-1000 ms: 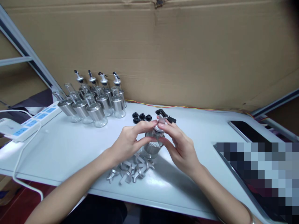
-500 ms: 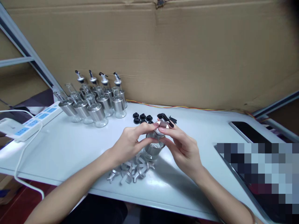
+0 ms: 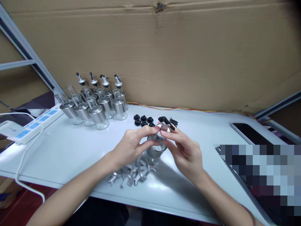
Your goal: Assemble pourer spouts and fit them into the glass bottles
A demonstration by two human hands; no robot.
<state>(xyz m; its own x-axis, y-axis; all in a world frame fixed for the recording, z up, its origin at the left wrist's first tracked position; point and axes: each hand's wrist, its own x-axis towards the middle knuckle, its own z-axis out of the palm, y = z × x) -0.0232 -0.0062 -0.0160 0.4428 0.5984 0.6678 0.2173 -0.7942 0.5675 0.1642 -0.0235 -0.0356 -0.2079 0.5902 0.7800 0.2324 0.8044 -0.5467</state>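
Both of my hands hold one small glass bottle (image 3: 154, 151) with a steel band, standing on the white table (image 3: 70, 147). My left hand (image 3: 133, 145) grips its neck and shoulder from the left. My right hand (image 3: 184, 149) pinches the silver pourer cap (image 3: 160, 131) on the bottle's top, a black spout lever showing just behind the fingers. Silver metal clips (image 3: 131, 172) lie in a pile right in front of the bottle. Small black stoppers (image 3: 143, 120) sit just behind it.
Several glass bottles (image 3: 96, 105) stand at the back left, the rear row fitted with pourers. A white and blue power strip (image 3: 30, 127) lies at the left edge. A dark phone (image 3: 249, 131) and a blurred screen (image 3: 258, 175) occupy the right. Cardboard (image 3: 178, 53) walls the back.
The cap has gone lower onto the bottle's neck under my right fingers. Both hands have stayed on the bottle, shifting only slightly.
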